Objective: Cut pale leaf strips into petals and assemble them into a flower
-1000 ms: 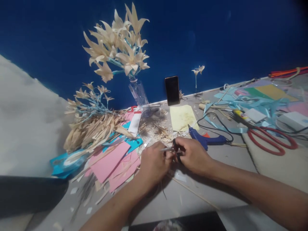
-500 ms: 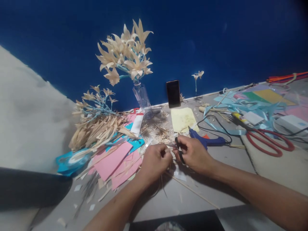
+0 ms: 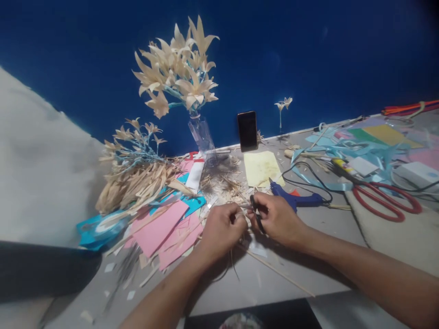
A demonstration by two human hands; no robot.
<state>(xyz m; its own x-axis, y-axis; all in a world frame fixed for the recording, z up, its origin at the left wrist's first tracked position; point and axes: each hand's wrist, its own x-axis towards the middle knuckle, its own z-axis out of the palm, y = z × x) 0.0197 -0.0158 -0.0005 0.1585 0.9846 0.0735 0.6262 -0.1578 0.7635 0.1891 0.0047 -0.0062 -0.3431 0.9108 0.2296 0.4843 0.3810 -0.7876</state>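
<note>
My right hand [image 3: 279, 219] grips small black-handled scissors [image 3: 255, 212], their blades pointing left toward my other hand. My left hand [image 3: 222, 228] is closed in a pinch just left of the scissors; what it holds is too small to make out. Below the hands a thin pale stick [image 3: 277, 272] slants across the grey tabletop. Dry husk scraps [image 3: 231, 185] lie beyond my fingers. Behind them, a clear bottle [image 3: 202, 139] holds pale husk flowers [image 3: 181, 68] on light blue stems.
A blue glue gun [image 3: 302, 200] with a black cord lies right of my hands, near red-handled scissors [image 3: 387, 201] and blue ribbon. Pink paper [image 3: 159, 228] and husks [image 3: 137, 187] lie left. A phone [image 3: 247, 131] leans on the wall behind yellow paper [image 3: 262, 169].
The camera view has shifted slightly. Both hands stay in nearly the same place, and the black scissors look a little wider apart at the handles.
</note>
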